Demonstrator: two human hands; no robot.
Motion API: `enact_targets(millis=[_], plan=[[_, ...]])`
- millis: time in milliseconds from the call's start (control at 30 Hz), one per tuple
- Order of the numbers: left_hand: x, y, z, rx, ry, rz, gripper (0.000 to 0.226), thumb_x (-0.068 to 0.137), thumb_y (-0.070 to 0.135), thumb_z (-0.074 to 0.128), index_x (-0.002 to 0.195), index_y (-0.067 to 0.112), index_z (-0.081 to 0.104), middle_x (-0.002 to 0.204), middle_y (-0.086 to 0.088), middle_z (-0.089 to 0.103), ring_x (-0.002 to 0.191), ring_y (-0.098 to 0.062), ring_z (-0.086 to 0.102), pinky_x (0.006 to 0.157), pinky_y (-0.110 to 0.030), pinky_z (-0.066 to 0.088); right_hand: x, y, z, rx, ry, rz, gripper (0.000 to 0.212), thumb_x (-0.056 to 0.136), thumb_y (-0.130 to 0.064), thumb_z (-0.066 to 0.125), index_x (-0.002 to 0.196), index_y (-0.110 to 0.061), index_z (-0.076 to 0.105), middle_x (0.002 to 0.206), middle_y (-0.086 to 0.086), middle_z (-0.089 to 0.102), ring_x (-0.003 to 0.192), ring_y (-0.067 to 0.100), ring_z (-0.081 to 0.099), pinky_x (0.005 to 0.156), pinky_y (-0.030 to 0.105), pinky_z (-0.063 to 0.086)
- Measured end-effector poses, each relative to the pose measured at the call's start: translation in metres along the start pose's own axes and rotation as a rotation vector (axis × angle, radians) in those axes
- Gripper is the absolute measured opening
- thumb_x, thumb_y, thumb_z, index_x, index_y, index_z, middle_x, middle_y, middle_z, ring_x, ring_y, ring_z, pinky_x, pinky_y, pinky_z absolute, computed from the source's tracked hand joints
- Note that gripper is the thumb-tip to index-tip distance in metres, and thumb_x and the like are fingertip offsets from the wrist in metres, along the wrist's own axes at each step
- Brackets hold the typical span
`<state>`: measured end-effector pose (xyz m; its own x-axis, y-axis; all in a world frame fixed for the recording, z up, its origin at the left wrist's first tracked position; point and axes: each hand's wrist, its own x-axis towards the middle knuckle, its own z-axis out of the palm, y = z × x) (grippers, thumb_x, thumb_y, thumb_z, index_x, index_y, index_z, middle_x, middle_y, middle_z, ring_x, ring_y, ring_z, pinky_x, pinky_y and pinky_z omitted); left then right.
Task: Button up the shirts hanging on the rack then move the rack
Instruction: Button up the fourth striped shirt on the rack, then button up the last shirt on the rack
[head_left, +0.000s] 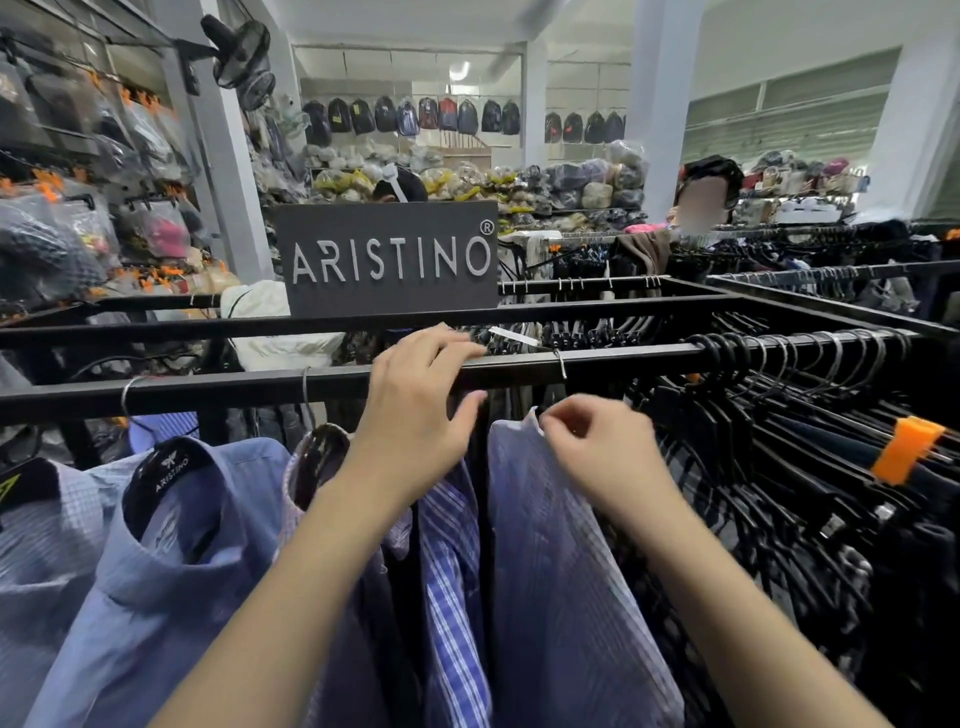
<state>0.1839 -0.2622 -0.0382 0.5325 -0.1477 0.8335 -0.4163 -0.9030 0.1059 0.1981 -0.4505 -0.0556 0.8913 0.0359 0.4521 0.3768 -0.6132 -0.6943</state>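
Several blue and lilac shirts hang from the black rack rail (208, 389) in front of me. My right hand (597, 447) pinches the top edge of a pale lilac striped shirt (550, 571) near its collar. My left hand (421, 410) reaches up over the rail just left of that shirt, fingers spread, resting on the bar with nothing held. A blue checked shirt (452, 571) hangs between my arms. Left of it a light blue shirt (171, 561) shows a black collar card.
A dark brand sign (387, 257) stands on the rear rail. Dense black hangers with dark garments (779, 441) fill the rack's right side, one with an orange clip (906, 449). Two people stand behind the racks. Bagged goods line the left wall.
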Motion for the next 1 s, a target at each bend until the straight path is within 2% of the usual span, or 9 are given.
enact_targets(millis=[133,233,300,400,533,667,800,900,1000], plan=[[-0.005,0.036,0.029,-0.293,-0.232,0.088,0.015,0.084,0.011,0.06,0.095,0.015,0.069,0.093,0.005,0.063,0.088,-0.009,0.058,0.084,-0.021,0.045,0.019,0.055,-0.02,-0.095,-0.013,0.031,0.031,0.082,-0.006,0.055,0.103,-0.021,0.072,0.092,-0.007,0.07,0.079,0.004,0.062,0.068,0.005,0.036],[-0.008,0.048,0.059,-0.284,-0.468,0.129,0.023,0.088,0.016,0.058,0.109,0.016,0.067,0.111,0.004,0.064,0.102,-0.01,0.06,0.093,-0.026,0.046,0.011,0.084,-0.016,-0.012,-0.446,-0.082,0.049,0.079,0.001,0.054,0.122,-0.02,0.062,0.116,-0.006,0.068,0.106,0.006,0.064,0.089,0.015,0.045],[-0.01,0.052,0.068,-0.221,-0.546,0.112,0.03,0.091,0.02,0.055,0.119,0.016,0.063,0.124,0.004,0.06,0.113,-0.013,0.057,0.099,-0.034,0.045,0.001,0.095,-0.012,-0.056,-0.567,-0.193,0.042,0.076,-0.007,0.061,0.116,-0.02,0.06,0.105,-0.01,0.068,0.091,-0.001,0.061,0.082,0.017,0.047],[-0.014,0.053,0.068,-0.199,-0.554,0.078,0.026,0.091,0.026,0.053,0.115,0.02,0.062,0.116,0.012,0.057,0.104,-0.011,0.057,0.091,-0.037,0.048,-0.008,0.108,-0.009,-0.22,-0.373,-0.348,0.021,0.076,-0.014,0.061,0.096,-0.021,0.059,0.075,-0.013,0.052,0.068,0.004,0.05,0.063,0.018,0.038],[-0.019,0.056,0.065,-0.17,-0.518,0.062,0.023,0.09,0.031,0.054,0.112,0.026,0.059,0.11,0.019,0.055,0.097,-0.003,0.055,0.085,-0.033,0.049,-0.027,0.127,0.017,-0.271,0.018,-0.444,0.017,0.074,-0.021,0.05,0.091,-0.016,0.046,0.071,0.001,0.056,0.06,0.029,0.059,0.048,0.034,0.045],[-0.019,0.067,0.066,-0.086,-0.544,0.071,0.034,0.091,0.04,0.053,0.123,0.029,0.055,0.119,0.019,0.05,0.108,-0.005,0.05,0.09,-0.031,0.048,-0.049,0.136,0.042,-0.074,0.205,-0.284,0.022,0.076,-0.016,0.049,0.095,-0.021,0.04,0.063,-0.006,0.05,0.044,0.023,0.053,0.039,0.034,0.043],[-0.013,0.066,0.066,0.111,-0.546,0.155,0.02,0.089,0.033,0.058,0.101,0.018,0.061,0.105,0.005,0.051,0.095,-0.017,0.047,0.084,-0.037,0.046,-0.052,0.133,0.03,0.192,0.018,-0.215,0.032,0.069,-0.014,0.059,0.096,-0.026,0.047,0.085,-0.013,0.049,0.075,0.009,0.053,0.066,0.027,0.046],[-0.005,0.065,0.064,-0.099,-0.595,0.101,0.011,0.082,0.014,0.067,0.085,0.018,0.057,0.086,0.01,0.052,0.08,-0.009,0.049,0.074,-0.028,0.043,-0.027,0.126,0.015,0.548,-0.357,-0.087,0.047,0.068,-0.017,0.053,0.113,-0.028,0.059,0.128,-0.014,0.053,0.121,0.004,0.052,0.102,0.035,0.044],[0.0,0.067,0.058,-0.198,-0.629,-0.018,0.017,0.082,0.006,0.063,0.082,0.02,0.052,0.079,0.011,0.054,0.076,-0.001,0.05,0.066,-0.019,0.038,-0.005,0.119,0.003,0.538,-0.557,-0.094,0.034,0.078,-0.02,0.062,0.112,-0.019,0.066,0.116,0.012,0.067,0.103,0.016,0.061,0.098,0.05,0.047]])
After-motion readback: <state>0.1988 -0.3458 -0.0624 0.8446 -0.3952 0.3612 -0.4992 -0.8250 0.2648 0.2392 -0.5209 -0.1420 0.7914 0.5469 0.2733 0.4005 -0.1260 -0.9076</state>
